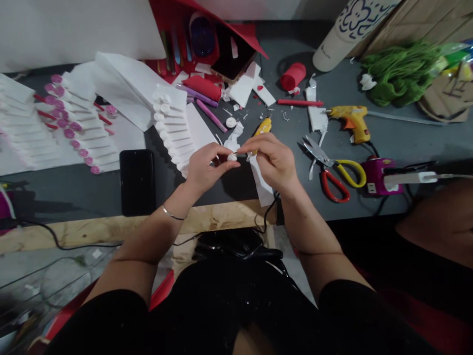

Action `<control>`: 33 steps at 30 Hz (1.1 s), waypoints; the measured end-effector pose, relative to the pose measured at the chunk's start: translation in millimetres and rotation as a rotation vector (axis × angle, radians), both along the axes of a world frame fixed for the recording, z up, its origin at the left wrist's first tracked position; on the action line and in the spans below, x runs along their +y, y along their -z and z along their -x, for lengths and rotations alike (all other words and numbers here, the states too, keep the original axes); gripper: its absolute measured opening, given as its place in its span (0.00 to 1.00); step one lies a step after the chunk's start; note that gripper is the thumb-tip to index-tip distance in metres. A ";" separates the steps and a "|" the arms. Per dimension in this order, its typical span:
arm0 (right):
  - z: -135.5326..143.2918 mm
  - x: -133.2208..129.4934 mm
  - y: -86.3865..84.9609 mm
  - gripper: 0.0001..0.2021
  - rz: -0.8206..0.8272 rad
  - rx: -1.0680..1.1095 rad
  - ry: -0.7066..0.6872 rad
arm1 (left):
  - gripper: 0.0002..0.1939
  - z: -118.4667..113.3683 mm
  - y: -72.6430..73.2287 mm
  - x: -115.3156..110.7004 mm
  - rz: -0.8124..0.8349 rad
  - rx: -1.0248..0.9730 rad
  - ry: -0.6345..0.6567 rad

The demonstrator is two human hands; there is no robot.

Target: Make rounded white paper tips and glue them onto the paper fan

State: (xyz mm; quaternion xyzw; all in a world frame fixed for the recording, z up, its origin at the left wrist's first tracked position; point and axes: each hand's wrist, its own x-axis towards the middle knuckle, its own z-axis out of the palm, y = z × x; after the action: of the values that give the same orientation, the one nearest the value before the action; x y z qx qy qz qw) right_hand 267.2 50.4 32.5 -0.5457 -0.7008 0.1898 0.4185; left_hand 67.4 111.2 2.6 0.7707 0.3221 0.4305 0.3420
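Observation:
Near the middle of the head view, my left hand [206, 166] pinches a small white paper rosette [232, 157] between thumb and fingertips. My right hand [274, 159] is closed at the rosette's upper right, its fingertips around something thin and dark, too small to make out. Just behind the hands lie a loose white disc [231, 122] and a crumpled white strip [235, 135]. A yellow tool [263, 128] sits partly hidden behind my right hand. Left of my left hand, a row of white rolled flowers [162, 118] rests on white paper.
A black phone [137, 182] lies at the left. Pink-tipped rolls [70, 123] lie beyond it. To the right are scissors [332, 170], a yellow glue gun [351, 121], a purple power adapter [380, 175] and green yarn [399, 74]. A bottle [332, 47] stands behind. Someone's arm shows at far right.

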 end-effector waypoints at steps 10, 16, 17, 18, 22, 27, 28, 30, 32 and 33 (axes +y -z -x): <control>2.5 2.3 8.4 0.25 -0.060 0.094 -0.060 | 0.25 1.2 1.0 1.4 -0.085 -0.041 -0.004; 4.2 4.1 9.9 0.18 0.022 0.159 0.030 | 0.21 0.0 3.8 2.4 0.056 -0.145 -0.018; 5.6 4.5 10.9 0.16 0.027 0.180 0.040 | 0.22 -0.7 5.1 3.1 0.121 -0.180 -0.015; 7.2 4.8 11.9 0.13 0.031 0.193 0.037 | 0.23 -1.7 6.6 3.8 0.191 -0.217 -0.006; 13.4 5.9 15.7 0.09 0.028 0.185 -0.005 | 0.28 -7.8 10.5 5.7 0.434 -0.312 0.037; 16.1 6.9 17.4 0.07 -0.095 0.170 0.004 | 0.30 -13.6 8.7 2.7 0.612 -0.351 0.097; 16.3 6.9 17.5 0.07 -0.117 0.167 0.003 | 0.30 -14.0 8.3 2.1 0.632 -0.362 0.106; 17.1 6.6 17.7 0.06 -0.138 0.167 -0.001 | 0.29 -14.5 8.1 1.4 0.644 -0.391 0.124; 18.2 5.9 18.0 0.06 -0.125 0.174 -0.003 | 0.28 -14.7 8.3 1.1 0.630 -0.411 0.140; 18.9 5.4 18.2 0.07 -0.106 0.176 0.001 | 0.28 -14.7 8.4 1.0 0.621 -0.414 0.142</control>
State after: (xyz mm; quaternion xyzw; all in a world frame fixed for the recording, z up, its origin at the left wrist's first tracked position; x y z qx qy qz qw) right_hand 248.3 55.8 14.3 -0.5044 -0.6700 0.1992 0.5069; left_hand 82.0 112.2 -5.8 0.5472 0.3072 0.4342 0.6462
